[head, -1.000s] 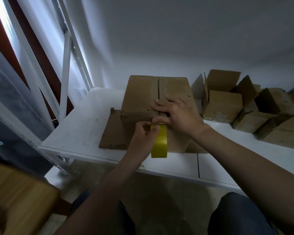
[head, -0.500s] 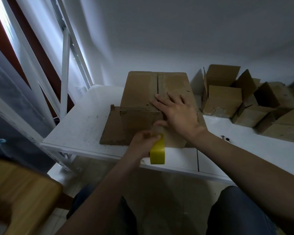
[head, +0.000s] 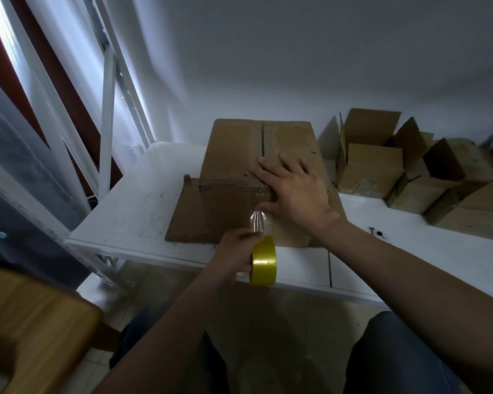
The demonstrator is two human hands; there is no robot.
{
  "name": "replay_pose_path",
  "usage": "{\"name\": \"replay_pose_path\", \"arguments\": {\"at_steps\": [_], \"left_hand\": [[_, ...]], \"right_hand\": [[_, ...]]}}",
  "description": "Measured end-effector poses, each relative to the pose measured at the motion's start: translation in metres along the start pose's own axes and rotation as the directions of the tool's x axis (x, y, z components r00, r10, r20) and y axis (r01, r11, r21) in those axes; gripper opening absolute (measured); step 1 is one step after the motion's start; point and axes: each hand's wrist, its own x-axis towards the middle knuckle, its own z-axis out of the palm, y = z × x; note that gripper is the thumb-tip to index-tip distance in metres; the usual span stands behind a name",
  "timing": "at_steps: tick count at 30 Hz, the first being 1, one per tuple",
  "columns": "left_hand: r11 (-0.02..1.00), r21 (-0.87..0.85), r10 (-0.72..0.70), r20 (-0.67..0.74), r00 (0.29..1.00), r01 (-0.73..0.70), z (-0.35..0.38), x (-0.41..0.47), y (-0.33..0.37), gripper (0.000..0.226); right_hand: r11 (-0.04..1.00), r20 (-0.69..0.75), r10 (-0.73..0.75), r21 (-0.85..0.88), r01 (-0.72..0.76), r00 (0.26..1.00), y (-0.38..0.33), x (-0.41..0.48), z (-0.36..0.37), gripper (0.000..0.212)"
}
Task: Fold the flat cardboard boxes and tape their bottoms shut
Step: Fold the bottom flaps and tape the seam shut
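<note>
Gripping the tape roll below the box, my left hand clasps it; my right hand presses flat on the box.

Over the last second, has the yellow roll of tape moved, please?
Yes: the yellow tape roll pulled back from the top edge of the brown cardboard box toward the front edge of the white table.
</note>
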Motion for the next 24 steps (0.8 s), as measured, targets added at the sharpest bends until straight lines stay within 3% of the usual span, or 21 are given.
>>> {"name": "replay_pose_path", "arguments": {"at_steps": [6, 9, 12, 15, 18, 24], "left_hand": [[0.999, -0.044, -0.026, -0.025, 0.999, 0.025, 0.005, -0.001, 0.005, 0.013], [0.999, -0.036, -0.016, -0.028, 0.999, 0.015, 0.006, -0.006, 0.008, 0.014], [0.999, -0.036, 0.004, -0.019, 1.0, -0.005, 0.005, -0.008, 0.009, 0.022], [1.0, 0.004, 0.029, -0.057, 0.998, -0.029, 0.007, -0.006, 0.007, 0.025], [0.996, 0.074, 0.06, -0.126, 0.99, -0.051, 0.015, -0.003, 0.003, 0.03], [0.999, 0.012, 0.044, -0.224, 0.974, -0.042, 0.029, -0.001, 0.0, 0.035]], "right_hand": [[1.0, 0.015, 0.004, 0.01, -0.004, 1.0, -0.002, 0.0, -0.003, 0.095], [0.992, -0.017, 0.031, 0.12, -0.029, 0.999, 0.008, -0.004, -0.017, 0.088], [0.961, -0.113, 0.132, 0.258, -0.099, 0.985, 0.03, -0.025, -0.026, 0.072], [0.877, -0.166, 0.328, 0.42, -0.235, 0.93, 0.059, -0.063, -0.023, 0.058], [0.773, -0.053, 0.509, 0.468, -0.429, 0.859, 0.09, -0.109, -0.002, 0.044], [0.696, 0.358, 0.592, 0.224, -0.682, 0.722, 0.151, -0.179, 0.076, 0.045]]}}
